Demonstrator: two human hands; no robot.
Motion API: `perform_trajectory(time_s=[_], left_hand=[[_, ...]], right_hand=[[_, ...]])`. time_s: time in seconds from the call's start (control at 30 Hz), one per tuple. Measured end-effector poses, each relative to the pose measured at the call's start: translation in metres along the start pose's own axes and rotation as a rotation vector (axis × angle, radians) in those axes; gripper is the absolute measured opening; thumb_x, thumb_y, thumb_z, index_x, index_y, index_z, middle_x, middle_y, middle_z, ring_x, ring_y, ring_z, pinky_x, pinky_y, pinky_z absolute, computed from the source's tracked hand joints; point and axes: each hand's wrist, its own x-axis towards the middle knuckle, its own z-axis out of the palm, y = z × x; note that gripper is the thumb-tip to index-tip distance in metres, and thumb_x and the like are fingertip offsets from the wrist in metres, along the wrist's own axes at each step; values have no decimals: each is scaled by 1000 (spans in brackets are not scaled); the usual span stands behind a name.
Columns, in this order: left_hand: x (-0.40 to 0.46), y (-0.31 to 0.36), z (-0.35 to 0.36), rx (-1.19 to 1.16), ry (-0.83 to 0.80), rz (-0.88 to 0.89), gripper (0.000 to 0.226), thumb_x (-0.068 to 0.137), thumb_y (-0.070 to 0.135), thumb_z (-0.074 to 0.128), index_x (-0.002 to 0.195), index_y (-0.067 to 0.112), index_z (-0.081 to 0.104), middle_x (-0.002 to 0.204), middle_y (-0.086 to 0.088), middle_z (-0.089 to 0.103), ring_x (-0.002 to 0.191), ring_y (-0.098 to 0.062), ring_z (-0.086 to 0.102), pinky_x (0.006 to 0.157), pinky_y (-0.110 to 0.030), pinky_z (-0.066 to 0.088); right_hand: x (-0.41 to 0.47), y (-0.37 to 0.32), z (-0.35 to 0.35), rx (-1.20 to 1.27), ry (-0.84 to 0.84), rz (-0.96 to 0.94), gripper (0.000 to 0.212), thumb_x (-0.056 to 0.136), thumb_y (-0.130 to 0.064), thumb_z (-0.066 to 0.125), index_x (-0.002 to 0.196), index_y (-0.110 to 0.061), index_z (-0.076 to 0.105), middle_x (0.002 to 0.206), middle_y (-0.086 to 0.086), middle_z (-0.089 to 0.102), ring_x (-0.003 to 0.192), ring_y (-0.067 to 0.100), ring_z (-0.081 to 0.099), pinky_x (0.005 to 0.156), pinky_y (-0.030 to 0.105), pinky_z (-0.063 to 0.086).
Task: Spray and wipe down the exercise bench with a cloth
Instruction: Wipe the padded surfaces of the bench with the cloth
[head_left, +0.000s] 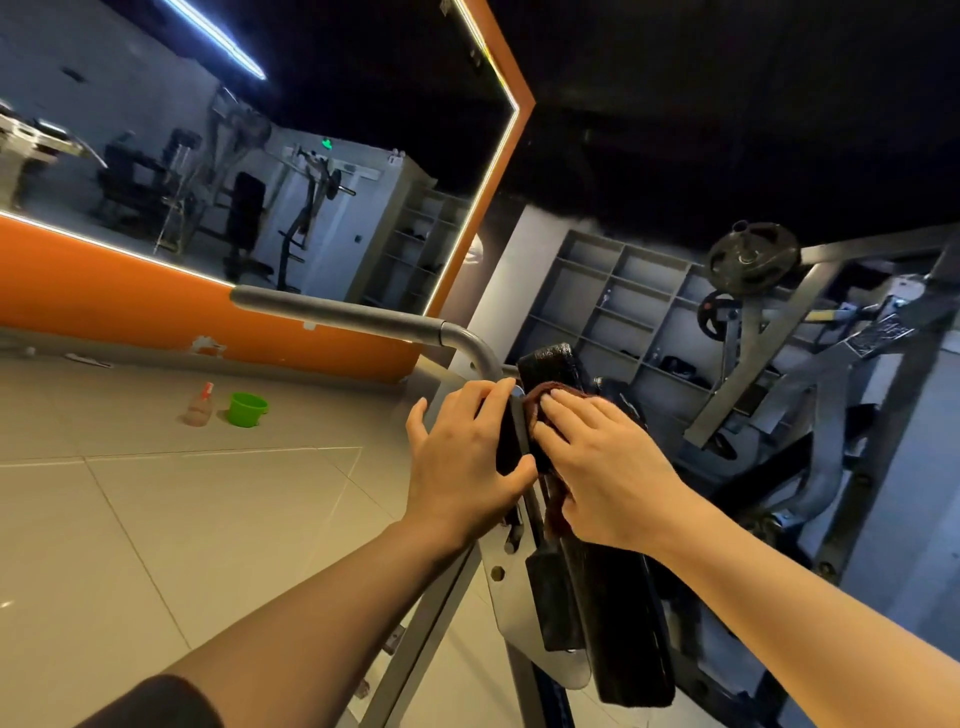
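Fingers of the right hand (597, 467) press a dark red cloth (553, 400) flat on the black bench pad (613, 623) mid-frame, the left hand (467, 457) gripping its edge; wiping is underway, and the next stroke likely runs down the pad.

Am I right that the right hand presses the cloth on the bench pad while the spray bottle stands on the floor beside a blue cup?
Not quite: the head view shows the cup is green. The right hand, cloth, bench pad and spray bottle are as stated.
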Motion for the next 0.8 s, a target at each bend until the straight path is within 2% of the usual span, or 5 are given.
perform_trajectory(time_s=[0.07,0.2,0.33,0.53,0.8], left_hand=[[0,-1,1,5,-2,4,69,79,54,51,141,25,41,132,3,50,124,-17,47,113,-58,22],[0,-1,5,11,6,7,71,78,53,53,142,25,39,132,2,49,125,-18,45,113,-58,23],[0,0,3,6,5,10,71,78,53,52,141,23,41,133,1,49,126,-18,44,113,-58,21],[0,0,2,8,17,10,68,78,54,52,139,24,44,130,3,52,123,-17,47,114,-58,21],[1,-2,2,11,-5,7,73,78,56,49,144,25,40,134,2,49,126,-17,45,114,-56,18]], right_hand=[[-18,4,9,43,38,-93,44,67,-30,72,109,-18,69,115,3,68,106,25,64,90,38,54],[-27,5,4,241,190,-92,34,81,-30,55,113,-18,56,105,1,62,75,16,57,63,26,51],[17,14,-15,100,436,91,26,84,-25,58,104,-9,66,107,13,63,77,25,59,63,33,51],[45,12,1,57,181,142,38,86,-29,66,121,-13,64,131,8,59,128,30,48,105,41,40],[-21,-12,12,126,183,4,17,68,-25,70,83,-18,72,84,-2,70,74,17,64,65,27,53]])
